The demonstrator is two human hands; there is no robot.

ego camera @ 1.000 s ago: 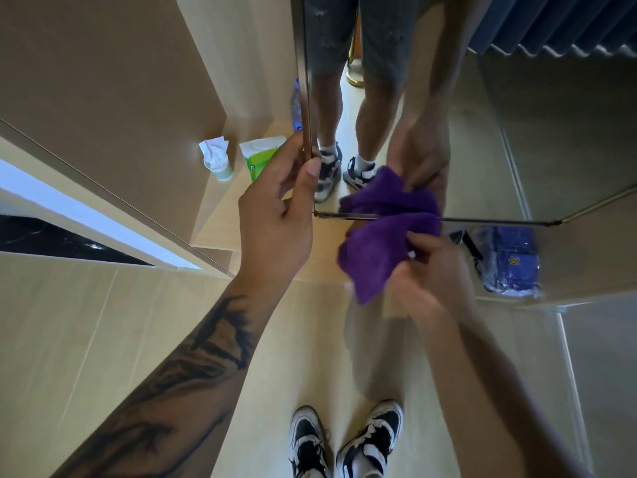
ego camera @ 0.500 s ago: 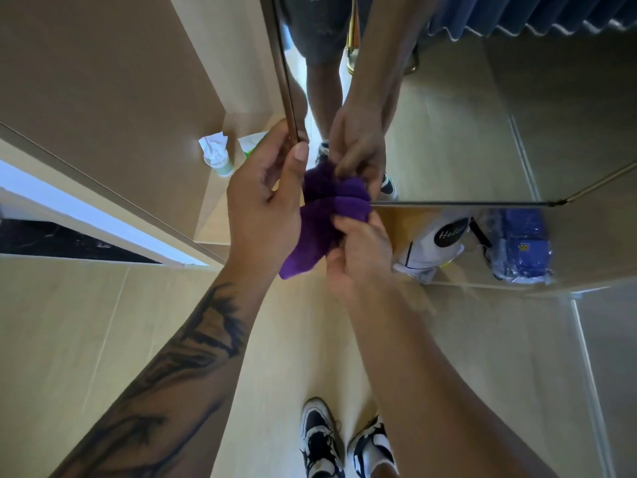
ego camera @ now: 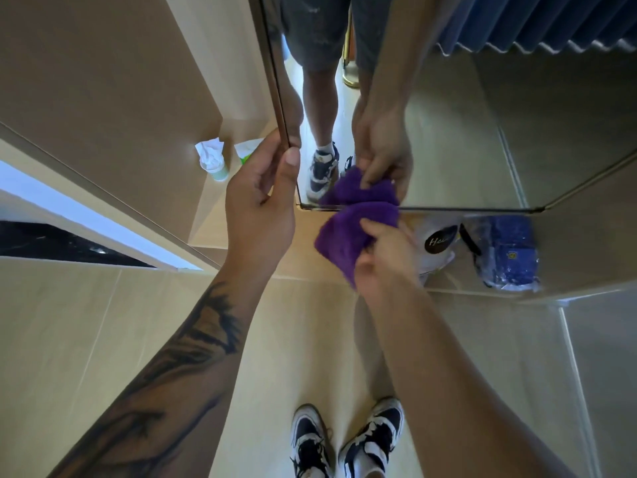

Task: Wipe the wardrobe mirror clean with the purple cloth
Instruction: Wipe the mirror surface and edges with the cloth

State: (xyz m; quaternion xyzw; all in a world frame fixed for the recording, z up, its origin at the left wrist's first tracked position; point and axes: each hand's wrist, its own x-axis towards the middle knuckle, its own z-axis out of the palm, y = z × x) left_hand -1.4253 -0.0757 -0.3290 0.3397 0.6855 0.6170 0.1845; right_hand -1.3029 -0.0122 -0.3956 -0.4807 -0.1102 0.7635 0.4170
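Note:
The wardrobe mirror point(ego camera: 448, 132) is a door panel hanging open in front of me, and its bottom edge runs across the middle of the view. My left hand point(ego camera: 262, 201) grips the mirror's left edge near the lower corner, thumb on the glass side. My right hand point(ego camera: 382, 257) holds the bunched purple cloth point(ego camera: 344, 239) and presses it against the mirror's bottom edge, just right of that corner. The glass reflects the cloth, my hand and my legs.
Behind the door, a wardrobe shelf holds a white pouch point(ego camera: 436, 246) and a blue packet point(ego camera: 510, 257). A small bottle topped with tissue point(ego camera: 212, 160) and a green-and-white pack point(ego camera: 246, 151) sit on a ledge at left. My two shoes point(ego camera: 344, 443) stand on the pale floor.
The cloth and my right hand swept left to the mirror's corner beside my left hand, then moved back to the right along the bottom edge. My left hand kept its grip on the edge.

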